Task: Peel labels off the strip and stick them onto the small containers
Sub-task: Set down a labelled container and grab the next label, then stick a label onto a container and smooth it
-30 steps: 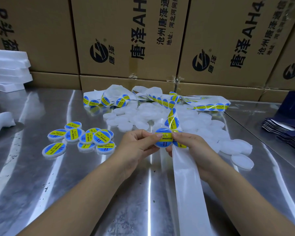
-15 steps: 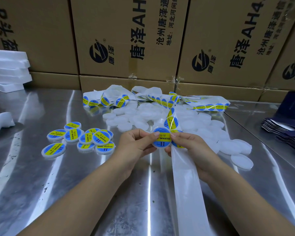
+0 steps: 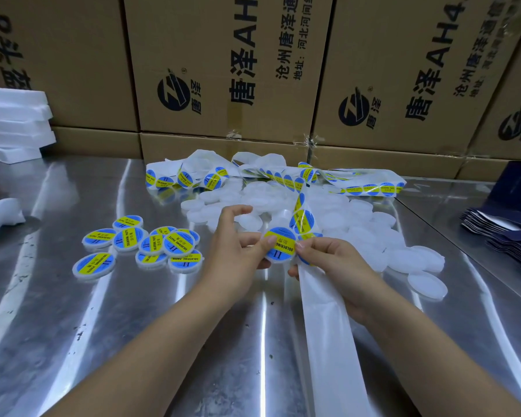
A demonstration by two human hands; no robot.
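Note:
A small round white container (image 3: 280,245) with a blue and yellow label on top is held above the steel table (image 3: 133,326). My left hand (image 3: 238,251) grips its left edge with thumb and forefinger, the other fingers spread. My right hand (image 3: 331,260) pinches its right edge and also holds the label strip (image 3: 325,326), whose bare white backing runs toward me. More labels (image 3: 303,219) sit on the strip just behind the container. Unlabelled white containers (image 3: 358,233) lie in a pile behind my hands.
Several labelled containers (image 3: 151,242) lie at the left. Loose strip with labels (image 3: 283,176) is tangled at the back, against stacked cardboard boxes (image 3: 223,70). White foam trays (image 3: 12,124) stand far left. Dark blue packets (image 3: 506,230) lie at the right.
My left hand's upper fingers have lifted off and spread apart. The container stays between both hands in about the same place.

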